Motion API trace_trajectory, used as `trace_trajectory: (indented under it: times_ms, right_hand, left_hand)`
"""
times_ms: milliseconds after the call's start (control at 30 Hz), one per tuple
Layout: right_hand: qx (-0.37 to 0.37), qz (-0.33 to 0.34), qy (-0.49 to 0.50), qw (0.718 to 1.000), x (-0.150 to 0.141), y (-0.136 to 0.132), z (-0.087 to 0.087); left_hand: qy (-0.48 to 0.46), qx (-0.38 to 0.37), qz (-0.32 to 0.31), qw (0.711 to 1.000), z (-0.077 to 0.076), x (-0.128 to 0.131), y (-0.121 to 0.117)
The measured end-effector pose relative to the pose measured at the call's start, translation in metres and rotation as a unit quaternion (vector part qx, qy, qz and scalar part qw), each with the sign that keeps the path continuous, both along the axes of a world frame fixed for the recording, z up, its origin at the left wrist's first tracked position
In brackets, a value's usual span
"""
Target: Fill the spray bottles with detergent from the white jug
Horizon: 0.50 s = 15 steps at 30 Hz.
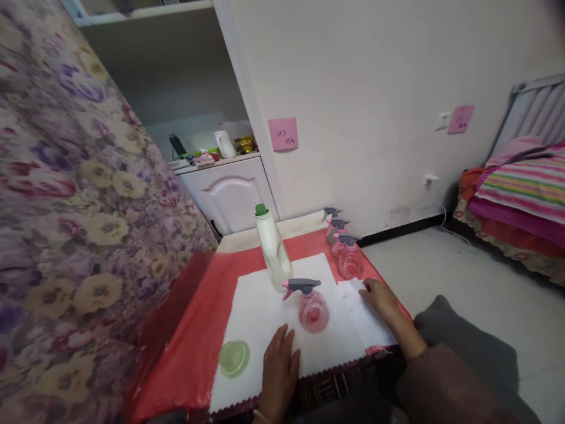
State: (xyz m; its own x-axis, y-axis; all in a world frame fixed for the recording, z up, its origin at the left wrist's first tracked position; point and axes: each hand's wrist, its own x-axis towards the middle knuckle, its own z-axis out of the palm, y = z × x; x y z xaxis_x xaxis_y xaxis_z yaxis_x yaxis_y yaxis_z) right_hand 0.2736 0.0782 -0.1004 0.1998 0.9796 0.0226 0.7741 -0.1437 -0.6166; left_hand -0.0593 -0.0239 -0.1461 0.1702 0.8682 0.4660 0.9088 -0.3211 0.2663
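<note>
My left hand [279,372] lies on a white cloth [251,300], fingers stretched out and holding nothing. Just ahead of it stands a clear pink spray bottle [314,312] with a grey and pink trigger head. On the right, my right hand [380,296] has its fingers drawn together at the upper edge of a smaller white wipe [373,327], which has faint marks on it. Behind the spray bottle, a pale green jug [274,253] with a darker green neck piece stands upright. A round, light green cap [234,358] rests left of my left hand.
More pink spray bottles [350,262] stand in a row along the table's right side. A red covering [189,335] lies under the cloth. A floral curtain [88,235] hangs close on the left; a wall [366,118] rises behind. A striped bed [525,188] stands far right.
</note>
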Motion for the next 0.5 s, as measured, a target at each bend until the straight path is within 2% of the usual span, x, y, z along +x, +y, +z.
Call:
trace_trajectory:
  times_ms: [200,333,433,500]
  right_hand:
    - [0.019,-0.038,0.016,0.999,0.008,-0.002,0.006]
    - [0.048,-0.059,0.062,0.995,0.021,-0.007,0.018]
    - [0.090,-0.034,0.127,0.987,0.036,-0.013,0.033]
    - [0.115,-0.003,0.175,0.978,0.046,-0.017,0.043]
  left_hand:
    - [-0.032,0.003,-0.013,0.999,0.002,0.012,0.005]
    - [-0.060,-0.003,-0.022,0.998,0.006,0.020,0.005]
    - [-0.095,-0.021,-0.009,0.995,0.015,0.022,0.000]
    - [-0.133,-0.043,0.000,0.990,0.028,0.025,-0.005]
